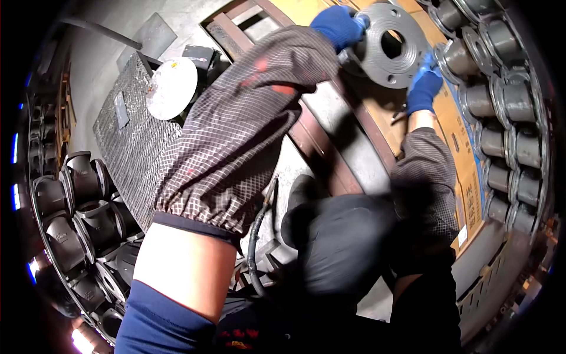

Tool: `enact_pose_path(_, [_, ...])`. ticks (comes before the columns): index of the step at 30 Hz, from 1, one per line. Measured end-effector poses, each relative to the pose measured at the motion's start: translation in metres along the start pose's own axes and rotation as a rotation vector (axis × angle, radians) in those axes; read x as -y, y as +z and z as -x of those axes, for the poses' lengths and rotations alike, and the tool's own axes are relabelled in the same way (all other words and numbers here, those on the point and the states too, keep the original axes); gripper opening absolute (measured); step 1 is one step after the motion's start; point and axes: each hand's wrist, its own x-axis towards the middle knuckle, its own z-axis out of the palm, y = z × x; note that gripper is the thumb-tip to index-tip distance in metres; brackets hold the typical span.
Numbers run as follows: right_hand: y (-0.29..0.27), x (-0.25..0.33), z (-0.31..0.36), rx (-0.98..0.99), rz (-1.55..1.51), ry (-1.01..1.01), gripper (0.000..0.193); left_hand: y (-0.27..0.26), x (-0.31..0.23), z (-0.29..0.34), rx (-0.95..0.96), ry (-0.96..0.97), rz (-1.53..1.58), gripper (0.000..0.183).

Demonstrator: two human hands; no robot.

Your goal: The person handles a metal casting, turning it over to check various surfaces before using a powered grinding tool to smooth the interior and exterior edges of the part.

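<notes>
A grey metal flange fitting, a round disc with a centre hole and bolt holes, is held up near the top of the view. My left hand, in a blue glove, grips its left rim. My right hand, also in a blue glove, holds its lower right edge. Both forearms wear checked brown sleeve covers. A thin tool or rod sticks out below my right hand; whether that hand holds it is unclear.
Rows of grey flanged pipe fittings lie on brown cardboard at the right. More dark fittings are stacked at the left. A metal mesh panel, a round silver disc and a black hose lie between.
</notes>
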Motion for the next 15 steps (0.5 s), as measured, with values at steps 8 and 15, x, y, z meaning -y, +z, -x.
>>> enact_pose_path(8, [0.058, -0.014, -0.099, 0.540, 0.196, 0.109, 0.062, -0.053, 0.031, 0.170, -0.063, 0.028, -0.157, 0.024])
enact_pose_path(15, [-0.003, -0.087, -0.025, 0.614, -0.128, 0.655, 0.064, -0.144, 0.035, 0.388, -0.182, -0.045, -0.281, 0.025])
